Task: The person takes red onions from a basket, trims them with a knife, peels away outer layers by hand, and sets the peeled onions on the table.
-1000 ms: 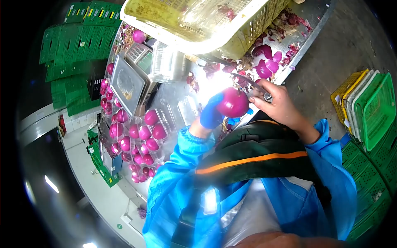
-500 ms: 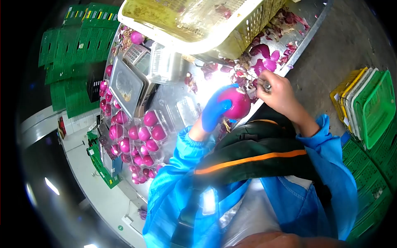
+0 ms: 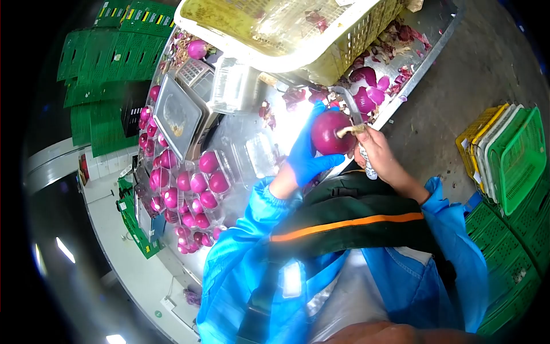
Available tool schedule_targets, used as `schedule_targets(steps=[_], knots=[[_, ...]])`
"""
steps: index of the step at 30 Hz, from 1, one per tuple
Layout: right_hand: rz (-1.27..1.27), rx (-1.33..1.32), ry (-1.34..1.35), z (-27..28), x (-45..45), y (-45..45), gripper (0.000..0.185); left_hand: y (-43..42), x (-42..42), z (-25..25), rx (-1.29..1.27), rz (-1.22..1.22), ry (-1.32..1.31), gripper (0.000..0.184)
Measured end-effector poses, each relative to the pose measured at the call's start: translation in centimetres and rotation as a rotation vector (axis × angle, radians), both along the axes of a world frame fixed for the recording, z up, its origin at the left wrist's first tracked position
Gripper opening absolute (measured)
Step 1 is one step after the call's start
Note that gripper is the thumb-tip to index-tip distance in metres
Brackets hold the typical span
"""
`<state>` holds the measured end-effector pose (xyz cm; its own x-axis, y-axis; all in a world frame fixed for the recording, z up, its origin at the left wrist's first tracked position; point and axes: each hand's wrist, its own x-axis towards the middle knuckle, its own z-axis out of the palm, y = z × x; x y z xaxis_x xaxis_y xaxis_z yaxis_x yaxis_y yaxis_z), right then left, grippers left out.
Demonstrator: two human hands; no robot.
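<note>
A large red onion rests in my left hand, which wears a blue glove and curves round its left side. The onion's dry stem points to the right. My bare right hand is closed round the handle of a curved knife, and its fingertips meet the stem. The blade extends up past the onion's right side. Purple skins lie on the metal table just beyond.
A yellowish crate stands at the table's far side. Left are a scale, clear plastic boxes and several packed onions. Stacked baskets stand at right, green crates at far left.
The onion has turned so that its stem now shows on the right. My left fingers have spread more around it. My right hand has moved down to the stem, with the blade now pointing up.
</note>
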<state>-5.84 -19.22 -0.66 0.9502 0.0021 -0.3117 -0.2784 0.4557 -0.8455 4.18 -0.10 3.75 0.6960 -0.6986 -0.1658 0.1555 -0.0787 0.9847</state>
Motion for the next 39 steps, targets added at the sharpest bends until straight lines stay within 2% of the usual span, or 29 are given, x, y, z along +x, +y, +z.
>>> schedule_targets(steps=[1,2,4,7,11,14,17,18,21,22,25,26,29,30,31,32,33,34,36,37,38,39], knots=[[-0.064,-0.061,-0.008,0.7,0.0,0.7,0.026,0.0,-0.1,0.4,-0.023,0.031,0.096,0.101],[-0.157,-0.318,-0.058,1.7,0.0,0.9,0.024,0.1,-0.1,1.1,-0.047,0.062,0.192,0.097],[-0.34,-0.93,-0.361,2.7,0.2,0.3,0.018,0.3,0.0,1.8,-0.112,0.101,0.35,0.084],[-0.105,-1.337,-0.559,4.9,-0.4,-0.6,0.027,1.4,0.1,1.4,-0.038,0.104,0.368,0.082],[-0.074,-1.444,-0.554,5.8,0.7,0.1,0.024,1.2,-1.0,2.9,0.079,0.049,0.168,0.079],[-0.095,-1.463,-0.613,5.0,1.2,0.3,0.024,1.5,-1.6,3.6,0.149,0.058,0.091,0.079],[-0.121,-1.445,-0.598,3.2,1.1,-0.1,0.03,2.3,-1.4,3.5,0.143,0.081,0.018,0.08],[-0.01,-1.403,-0.474,3.5,0.6,-0.4,0.038,2.7,-1.4,3.2,0.125,0.098,0.002,0.08],[-0.086,-1.337,-0.536,3.4,0.4,0.1,0.043,2.9,-1.6,2.9,0.123,0.14,-0.019,0.081],[-0.137,-1.175,-0.52,3.9,0.7,0.7,0.042,2.9,-1.6,2.8,0.13,0.154,-0.023,0.081],[-0.044,-0.778,-0.342,6.7,2.1,1.0,0.041,2.8,-1.6,2.2,0.13,0.115,-0.062,0.085],[-0.039,-0.728,-0.382,6.7,2.8,1.1,0.035,2.7,-1.6,2.4,0.172,0.103,-0.12,0.086],[0.17,-0.665,-0.391,5.4,4.3,0.9,0.032,2.3,-1.6,3.3,0.292,0.093,-0.291,0.087],[0.149,-0.659,-0.435,5.0,4.4,1.3,0.027,2.5,-1.5,3.0,0.329,0.102,-0.343,0.087],[0.207,-0.632,-0.356,5.7,4.2,1.8,0.023,2.8,-1.6,2.4,0.369,0.111,-0.392,0.087],[0.235,-0.73,-0.44,5.5,3.9,2.5,0.021,4.1,-2.2,-0.1,0.394,0.201,-0.512,0.087],[0.26,-0.829,-0.525,5.2,3.6,3.2,0.02,4.4,-2.2,0.3,0.44,0.236,-0.466,0.088],[0.353,-0.771,-0.549,5.4,3.4,3.7,0.022,4.7,-2.1,1.1,0.483,0.27,-0.422,0.09],[0.279,-0.694,-0.475,5.2,2.9,4.6,0.024,7.5,-2.0,0.0,0.515,0.401,-0.486,0.095],[0.197,-0.69,-0.431,4.7,2.9,4.5,0.025,8.8,-1.8,0.6,0.627,0.42,-0.514,0.096],[0.259,-0.687,-0.235,4.7,3.3,3.7,0.028,10.1,-1.6,1.2,0.738,0.435,-0.543,0.096],[0.227,-0.769,-0.302,4.2,3.9,3.2,0.03,11.3,-1.2,1.9,0.844,0.447,-0.574,0.097]])
